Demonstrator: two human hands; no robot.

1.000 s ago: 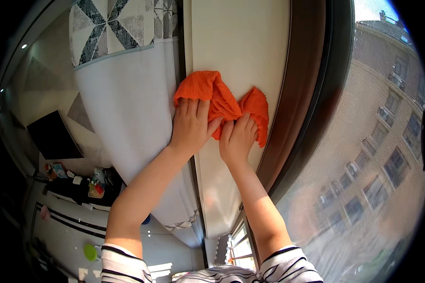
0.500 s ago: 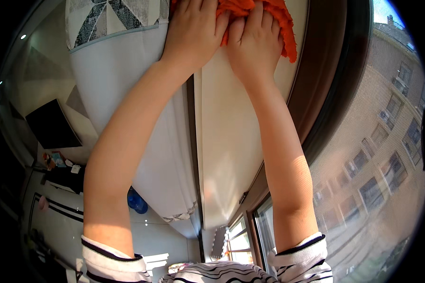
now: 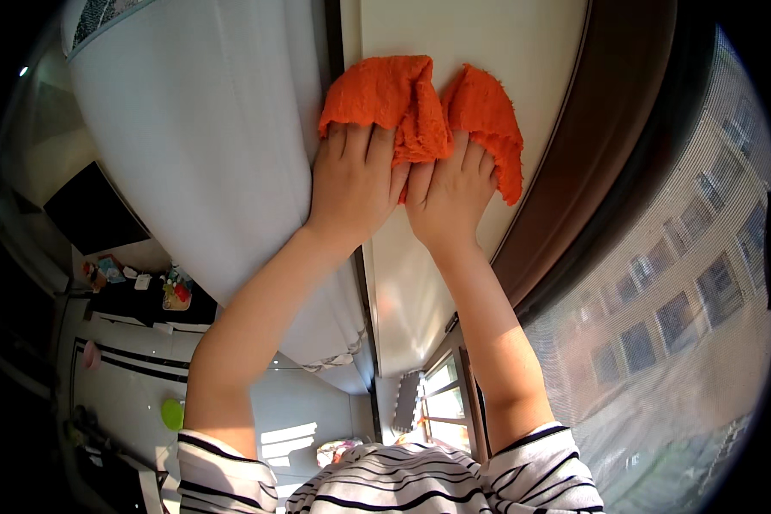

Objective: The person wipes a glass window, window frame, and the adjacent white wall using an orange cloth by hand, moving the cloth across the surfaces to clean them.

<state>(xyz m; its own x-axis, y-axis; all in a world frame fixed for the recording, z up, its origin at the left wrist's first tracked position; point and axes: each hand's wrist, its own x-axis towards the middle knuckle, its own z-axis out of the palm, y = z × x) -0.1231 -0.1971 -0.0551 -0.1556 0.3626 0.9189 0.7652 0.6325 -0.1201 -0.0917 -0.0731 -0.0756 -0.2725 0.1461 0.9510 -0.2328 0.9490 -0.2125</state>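
Observation:
An orange, fuzzy cleaning cloth [image 3: 381,90] lies bunched against a smooth cream panel [image 3: 471,30] beside the window. My left hand [image 3: 351,193] holds the cloth's left part, with its fingertips hidden under the fabric. Close beside it, my right hand [image 3: 454,201] presses on the right part, its fingers also tucked beneath the cloth. The thumbs nearly meet at the middle, where a fold of cloth hangs between the hands. Both arms reach up and forward, bent at the elbows.
A pale grey curtain [image 3: 206,128] hangs just left of the panel. To the right are a dark brown window frame [image 3: 608,146] and a mesh screen [image 3: 660,360], with a building outside. A black television [image 3: 94,210] and a dark cabinet [image 3: 124,300] stand farther left.
Both hands have drawn the cloth down the panel toward me, and my elbows bend more. The cloth, partly cut off by the upper edge before, now shows fully.

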